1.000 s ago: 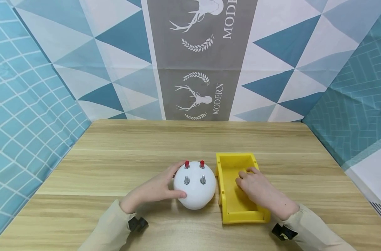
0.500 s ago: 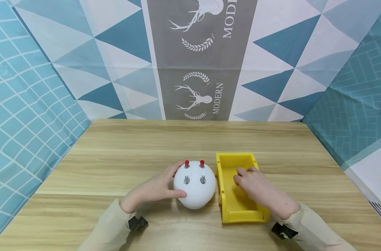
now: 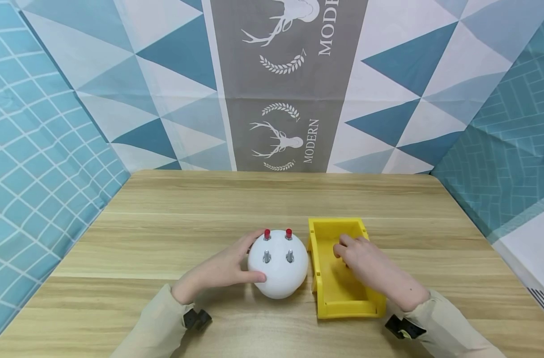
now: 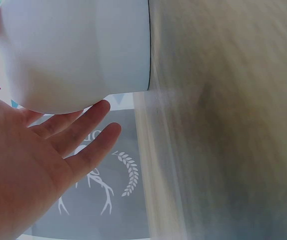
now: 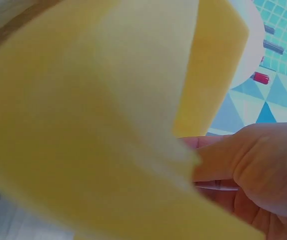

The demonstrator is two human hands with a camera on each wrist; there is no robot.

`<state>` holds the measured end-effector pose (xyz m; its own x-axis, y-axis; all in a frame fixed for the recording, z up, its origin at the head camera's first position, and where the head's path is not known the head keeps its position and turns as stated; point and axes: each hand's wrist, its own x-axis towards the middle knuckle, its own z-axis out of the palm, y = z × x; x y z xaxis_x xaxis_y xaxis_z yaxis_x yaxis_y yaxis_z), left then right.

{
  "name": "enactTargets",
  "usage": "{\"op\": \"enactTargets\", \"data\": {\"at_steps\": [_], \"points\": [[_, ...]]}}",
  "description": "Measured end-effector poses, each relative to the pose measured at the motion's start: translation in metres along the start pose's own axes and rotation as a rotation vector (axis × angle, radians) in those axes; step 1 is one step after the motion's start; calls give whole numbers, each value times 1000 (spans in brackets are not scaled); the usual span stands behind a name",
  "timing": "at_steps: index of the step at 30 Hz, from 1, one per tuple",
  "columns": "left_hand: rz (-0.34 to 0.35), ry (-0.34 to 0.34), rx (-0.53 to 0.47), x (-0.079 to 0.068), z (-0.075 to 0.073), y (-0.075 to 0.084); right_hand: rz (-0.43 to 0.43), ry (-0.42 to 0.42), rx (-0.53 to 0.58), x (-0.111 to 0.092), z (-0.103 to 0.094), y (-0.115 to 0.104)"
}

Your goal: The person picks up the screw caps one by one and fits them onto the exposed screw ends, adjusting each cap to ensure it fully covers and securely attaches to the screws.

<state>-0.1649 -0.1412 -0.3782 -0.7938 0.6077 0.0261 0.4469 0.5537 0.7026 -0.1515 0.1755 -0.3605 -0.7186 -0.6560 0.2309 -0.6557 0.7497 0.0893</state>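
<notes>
A white dome-shaped body stands upright on the table. Two bare metal bolts rise from its top, and behind them are two posts with red caps. My left hand holds its left side, thumb at the front and fingers round the back. In the left wrist view, those fingers lie along its smooth wall. To its right is a yellow bin. My right hand reaches into it with bent fingers. The bin's wall hides the fingertips in the right wrist view; I cannot tell whether they pinch anything.
The bin stands close beside the white body on a wood-grain table. A patterned backdrop rises behind the far edge, with blue tiled sheets at the sides. Each wrist carries a small black device.
Inside the bin, my right hand has shifted slightly left and toward the far end, its fingers changing position. My left hand and the white body have stayed put.
</notes>
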Motion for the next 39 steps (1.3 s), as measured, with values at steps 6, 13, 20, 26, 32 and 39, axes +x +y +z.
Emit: {"op": "enactTargets", "data": {"at_steps": [6,13,20,26,32,39], "points": [[3,-1,13,0,0,1,1,1,14,3,-4,-1],[22,5,11,1,-1,1,32,-9,-8,6,-10,-2],[10,0,-1,1,-1,1,38,1,-1,9,-17,-5],[-3,-5,-11,0,0,2,58,16,17,12,-22,-9],[10,-1,-4,0,0,1,60,32,32,14,-27,-14],[16,1,2,0,0,1,43,33,107,16,-34,-19]]}}
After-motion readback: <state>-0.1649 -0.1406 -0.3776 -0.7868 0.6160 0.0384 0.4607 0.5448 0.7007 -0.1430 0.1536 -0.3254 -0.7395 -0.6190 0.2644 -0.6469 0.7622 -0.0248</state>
